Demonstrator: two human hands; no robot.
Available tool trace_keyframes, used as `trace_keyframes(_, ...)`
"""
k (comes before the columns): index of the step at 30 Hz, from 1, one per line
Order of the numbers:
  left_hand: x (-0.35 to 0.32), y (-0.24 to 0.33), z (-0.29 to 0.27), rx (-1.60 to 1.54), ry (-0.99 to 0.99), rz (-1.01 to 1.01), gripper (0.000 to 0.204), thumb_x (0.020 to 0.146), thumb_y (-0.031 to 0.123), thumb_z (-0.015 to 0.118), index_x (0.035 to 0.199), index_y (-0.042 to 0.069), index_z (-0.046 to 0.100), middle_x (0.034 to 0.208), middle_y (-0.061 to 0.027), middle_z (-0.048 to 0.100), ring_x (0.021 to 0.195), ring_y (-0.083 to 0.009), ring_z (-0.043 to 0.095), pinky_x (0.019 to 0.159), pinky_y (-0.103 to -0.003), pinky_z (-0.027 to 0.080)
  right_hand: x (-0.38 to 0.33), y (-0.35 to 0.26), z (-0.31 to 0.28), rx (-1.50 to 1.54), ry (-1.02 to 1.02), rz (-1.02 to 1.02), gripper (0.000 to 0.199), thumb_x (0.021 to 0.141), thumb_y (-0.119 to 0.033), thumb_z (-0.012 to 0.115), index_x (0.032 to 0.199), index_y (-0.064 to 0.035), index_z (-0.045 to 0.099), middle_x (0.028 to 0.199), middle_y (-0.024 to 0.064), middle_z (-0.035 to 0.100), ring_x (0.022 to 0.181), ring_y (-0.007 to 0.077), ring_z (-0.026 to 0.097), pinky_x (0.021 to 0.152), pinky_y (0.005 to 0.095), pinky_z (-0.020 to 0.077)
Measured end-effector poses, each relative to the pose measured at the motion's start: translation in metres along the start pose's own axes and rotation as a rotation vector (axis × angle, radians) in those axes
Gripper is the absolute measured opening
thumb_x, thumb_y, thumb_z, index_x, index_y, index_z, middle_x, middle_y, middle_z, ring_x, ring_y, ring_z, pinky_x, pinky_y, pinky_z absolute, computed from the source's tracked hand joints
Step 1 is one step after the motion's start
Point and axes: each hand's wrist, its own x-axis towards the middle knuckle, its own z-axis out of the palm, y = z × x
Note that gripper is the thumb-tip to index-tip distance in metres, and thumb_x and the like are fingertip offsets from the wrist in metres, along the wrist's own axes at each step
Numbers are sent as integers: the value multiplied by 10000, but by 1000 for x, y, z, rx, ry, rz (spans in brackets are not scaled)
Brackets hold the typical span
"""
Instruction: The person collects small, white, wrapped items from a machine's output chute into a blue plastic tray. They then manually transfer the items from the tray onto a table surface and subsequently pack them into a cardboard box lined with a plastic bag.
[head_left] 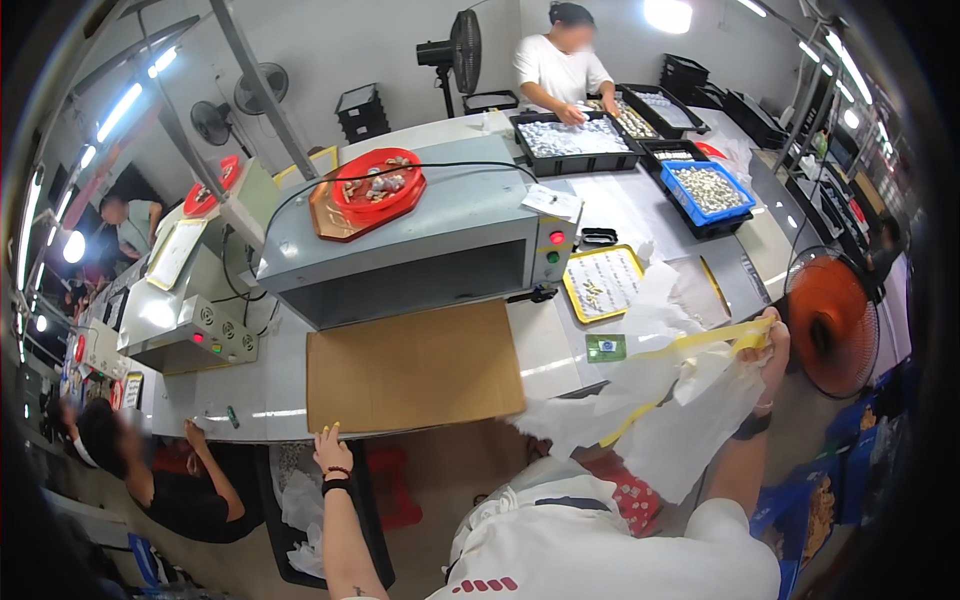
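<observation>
My right hand [766,345] is raised at the table's right edge, shut on a bunch of thin white plastic sheeting [668,420] and the yellow strip [700,340] that runs along it. The sheeting hangs down from the table corner toward my lap. My left hand [330,450], with a black wristband, is up at the table's near edge, fingers apart and holding nothing. It sits just below a flat brown cardboard sheet [412,366] lying on the grey table [250,395].
A grey box-shaped machine [400,245] carries a red tray of small parts [378,188]. A yellow tray [602,283] and green card [605,347] lie right of it. Black crates [572,140] and a blue crate [706,190] stand behind. Orange fan [830,325] at right. A person [150,470] sits lower left; another person [560,65] works at the far end.
</observation>
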Motion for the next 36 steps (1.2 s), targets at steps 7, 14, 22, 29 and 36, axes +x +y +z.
trace_keyframes(7,-66,168,73,-1188,-360,403,550,774,297,615,1213,25,427,1249,-142,444,1164,-318,401,981,-402,325,-14,27,49,270,-31,-34,210,835,-262,462,789,-58,441,622,27,459,471,90,418,416,214,358)
trace_keyframes(14,-112,281,-27,-950,-271,950,440,810,234,586,1190,53,458,1147,-100,507,1059,-258,476,910,-346,380,-57,116,78,57,142,131,84,834,-161,495,827,-80,514,642,-1,502,503,71,476,443,206,397)
trace_keyframes(22,-139,323,-79,-1112,-454,902,336,792,132,606,1106,39,529,1031,-82,580,989,-233,528,859,-353,404,-151,197,42,-287,-305,151,243,859,-207,497,1054,-62,499,964,48,537,879,155,523,766,283,432)
trace_keyframes(29,-138,323,-64,-1486,-157,345,301,753,64,620,1028,-25,539,1052,-125,572,953,-213,552,807,-318,446,-150,200,60,201,-175,654,503,916,-409,369,1275,-60,321,1228,83,430,1128,176,420,953,304,344)
trace_keyframes(36,-126,314,-57,-1579,-54,451,362,683,88,690,1009,-5,564,1030,-119,596,991,-216,553,831,-382,447,-155,169,83,6,-160,644,585,872,-438,463,1325,-132,252,1297,61,337,1192,162,352,933,313,354)
